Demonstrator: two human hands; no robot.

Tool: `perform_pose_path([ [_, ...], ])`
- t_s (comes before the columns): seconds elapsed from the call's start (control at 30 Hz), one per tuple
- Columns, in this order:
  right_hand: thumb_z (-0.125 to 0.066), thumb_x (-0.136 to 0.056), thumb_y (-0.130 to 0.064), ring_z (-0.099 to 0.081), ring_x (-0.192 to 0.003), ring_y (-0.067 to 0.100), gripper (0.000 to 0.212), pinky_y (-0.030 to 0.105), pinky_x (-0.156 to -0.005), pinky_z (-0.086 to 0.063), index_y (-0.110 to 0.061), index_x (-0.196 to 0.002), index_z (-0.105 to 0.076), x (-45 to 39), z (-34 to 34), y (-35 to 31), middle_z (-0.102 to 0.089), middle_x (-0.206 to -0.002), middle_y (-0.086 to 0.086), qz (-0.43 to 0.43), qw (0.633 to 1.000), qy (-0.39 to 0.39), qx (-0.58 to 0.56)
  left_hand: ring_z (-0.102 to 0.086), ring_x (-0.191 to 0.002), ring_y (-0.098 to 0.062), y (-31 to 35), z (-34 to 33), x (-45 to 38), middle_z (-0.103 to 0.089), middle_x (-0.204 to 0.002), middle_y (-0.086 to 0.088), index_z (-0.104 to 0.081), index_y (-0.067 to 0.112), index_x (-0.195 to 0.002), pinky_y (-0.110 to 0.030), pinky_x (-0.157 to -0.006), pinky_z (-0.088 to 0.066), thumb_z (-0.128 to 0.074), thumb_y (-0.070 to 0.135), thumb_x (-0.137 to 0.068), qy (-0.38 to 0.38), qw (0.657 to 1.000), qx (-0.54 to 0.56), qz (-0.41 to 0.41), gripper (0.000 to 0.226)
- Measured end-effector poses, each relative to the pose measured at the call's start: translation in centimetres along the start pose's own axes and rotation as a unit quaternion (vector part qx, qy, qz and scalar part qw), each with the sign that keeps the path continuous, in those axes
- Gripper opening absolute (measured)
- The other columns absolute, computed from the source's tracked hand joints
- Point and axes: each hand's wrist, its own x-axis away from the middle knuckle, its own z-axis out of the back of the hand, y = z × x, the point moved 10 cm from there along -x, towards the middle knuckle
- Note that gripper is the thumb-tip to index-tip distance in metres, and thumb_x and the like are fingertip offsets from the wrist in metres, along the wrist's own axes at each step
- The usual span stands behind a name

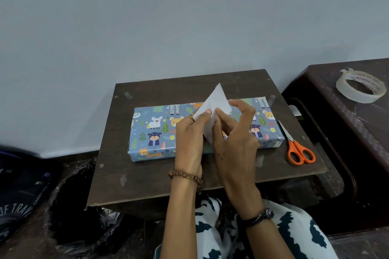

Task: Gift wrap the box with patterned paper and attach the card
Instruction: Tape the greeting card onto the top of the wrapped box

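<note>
A flat box wrapped in blue paper with cartoon animals lies on a small dark wooden table. Above the box I hold a white card, tilted with one corner pointing up. My left hand pinches its left edge between thumb and fingers. My right hand pinches the card from the right, thumb on its face. Both hands hide the middle of the box and the card's lower part.
Orange-handled scissors lie on the table right of the box. A roll of masking tape sits on a dark stool at the far right. Short tape strips stick to the table. A dark bag lies at the left.
</note>
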Motion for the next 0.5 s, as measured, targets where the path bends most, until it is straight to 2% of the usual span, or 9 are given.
perform_pose_path([
  [0.1,-0.053,-0.095,-0.024,-0.068,-0.069,0.018,0.028,0.041,-0.056,-0.054,-0.028,-0.116,-0.035,0.0,0.1,0.0,-0.072,-0.085,0.009,-0.007,1.0,0.002,0.004,-0.057,-0.061,-0.006,0.0,-0.1,-0.1,-0.062,-0.069,0.003,-0.063,0.021,-0.064,-0.021,-0.056,-0.048,-0.056,0.014,-0.09,-0.007,1.0,-0.001,-0.01,0.028],
  [0.17,-0.054,-0.094,-0.025,-0.069,-0.073,0.017,0.029,0.04,-0.06,-0.055,-0.032,-0.113,-0.033,0.0,0.1,-0.1,-0.073,-0.09,0.008,-0.009,1.0,-0.003,0.006,-0.059,-0.07,-0.011,0.0,0.0,-0.2,-0.063,-0.072,0.002,-0.064,0.021,-0.066,-0.027,-0.065,-0.049,-0.057,0.015,-0.09,-0.005,1.0,-0.001,-0.009,0.026],
  [0.23,-0.056,-0.093,-0.025,-0.067,-0.082,0.014,0.031,0.029,-0.065,-0.053,-0.033,-0.112,-0.033,-0.1,0.2,-0.2,-0.072,-0.101,0.006,-0.005,1.0,-0.009,0.012,-0.061,-0.079,-0.018,0.0,0.0,-0.3,-0.066,-0.076,-0.001,-0.066,0.021,-0.07,-0.033,-0.07,-0.049,-0.057,0.016,-0.09,-0.013,1.0,0.009,-0.011,0.023],
  [0.3,-0.057,-0.093,-0.027,-0.068,-0.08,0.012,0.032,0.021,-0.061,-0.049,-0.03,-0.113,-0.033,-0.1,0.2,-0.6,-0.071,-0.106,-0.001,0.014,0.999,-0.008,0.039,-0.064,-0.073,-0.014,0.0,-0.1,-0.3,-0.068,-0.073,0.001,-0.068,0.019,-0.073,-0.024,-0.059,-0.051,-0.056,0.015,-0.09,-0.025,0.999,0.02,-0.012,0.022],
  [0.37,-0.055,-0.093,-0.029,-0.069,-0.078,0.014,0.033,0.023,-0.062,-0.049,-0.033,-0.112,-0.029,0.0,0.0,-0.9,-0.071,-0.105,-0.006,0.033,0.998,-0.008,0.06,-0.064,-0.061,-0.005,0.1,-0.2,-0.3,-0.069,-0.067,0.006,-0.068,0.018,-0.072,-0.017,-0.051,-0.05,-0.057,0.013,-0.09,-0.029,0.999,0.026,-0.016,0.021],
  [0.5,-0.054,-0.094,-0.025,-0.062,-0.099,0.016,0.033,0.031,-0.079,-0.049,-0.036,-0.112,-0.029,0.2,-0.8,-0.4,-0.07,-0.104,-0.004,0.024,0.998,-0.017,0.049,-0.064,-0.059,-0.003,0.2,0.1,-0.4,-0.069,-0.063,0.008,-0.068,0.018,-0.071,-0.018,-0.056,-0.051,-0.063,0.01,-0.085,-0.018,0.999,0.028,-0.021,0.017],
])
